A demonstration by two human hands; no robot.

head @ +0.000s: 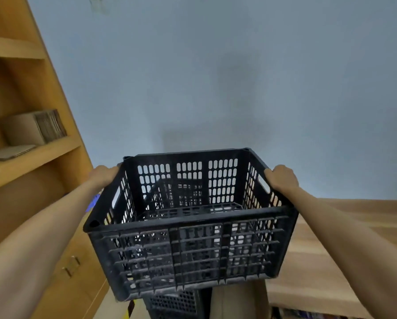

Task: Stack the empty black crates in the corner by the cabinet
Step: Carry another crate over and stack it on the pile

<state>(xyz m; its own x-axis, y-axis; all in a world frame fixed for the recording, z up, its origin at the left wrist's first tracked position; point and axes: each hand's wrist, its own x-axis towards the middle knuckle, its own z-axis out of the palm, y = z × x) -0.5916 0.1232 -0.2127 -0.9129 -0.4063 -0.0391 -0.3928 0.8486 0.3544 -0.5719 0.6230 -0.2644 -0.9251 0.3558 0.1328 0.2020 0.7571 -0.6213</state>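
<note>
A black crate [192, 229] is held up in front of the camera, gripped at its two short sides. Its near slatted wall fills the lower middle of the view, and its open top is turned toward the camera, so the gridded floor and the perforated far wall can be seen; nothing is seen inside it. The left hand [104, 174] is closed over the left rim near the far corner, above a handle slot in that side. The right hand [282, 178] is closed over the right rim, with its fingers curled down at the handle slot there. Both forearms are stretched forward from the lower corners of the view.

Directly beneath the held crate, part of another black crate [174, 303] is visible at the bottom edge; whether the two touch cannot be told. More black lattice is seen through the held crate's far wall. Just to the right of the lower crate, a tan upright surface [239, 300] is seen, its nature unclear.

To the right, a wooden worktop [331, 261] extends away toward the wall. To the left stands a wooden cabinet [61, 249] with small metal handles low down and open shelves above; flattened cardboard [34, 130] is stored on one shelf. Behind everything, a plain pale blue-grey wall [216, 77] fills the upper view.
</note>
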